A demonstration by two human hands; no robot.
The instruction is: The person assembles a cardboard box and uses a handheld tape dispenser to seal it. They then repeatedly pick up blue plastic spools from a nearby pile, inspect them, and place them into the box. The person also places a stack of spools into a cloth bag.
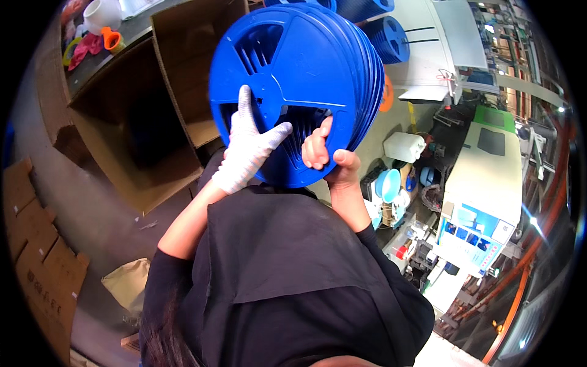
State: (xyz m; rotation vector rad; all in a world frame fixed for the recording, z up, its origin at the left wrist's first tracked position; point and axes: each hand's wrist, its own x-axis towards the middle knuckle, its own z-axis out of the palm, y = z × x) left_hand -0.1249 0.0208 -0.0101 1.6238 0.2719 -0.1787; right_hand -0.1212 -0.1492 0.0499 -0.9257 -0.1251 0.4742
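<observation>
A thick stack of blue plastic reels point(318, 67) is held up in front of my chest, its round face turned toward me. Window-like cutouts pass through the reels around a small hub. My left hand point(244, 150), in a white striped glove, grips the stack's lower left, index finger laid along the face near the hub and thumb over the lower cutout. Its other fingers are mostly hidden. On the lower right, my bare right hand point(333, 153) hooks its fingers through the lower cutout, with the thumb by the rim.
Open cardboard boxes point(116, 153) stand at left, beside a dark worktop point(134, 27) with small items. More blue reels point(388, 40) sit by a white table point(422, 67) beyond the stack. A pale machine point(486, 168) stands at right. Stacked cartons point(46, 263) are at the lower left.
</observation>
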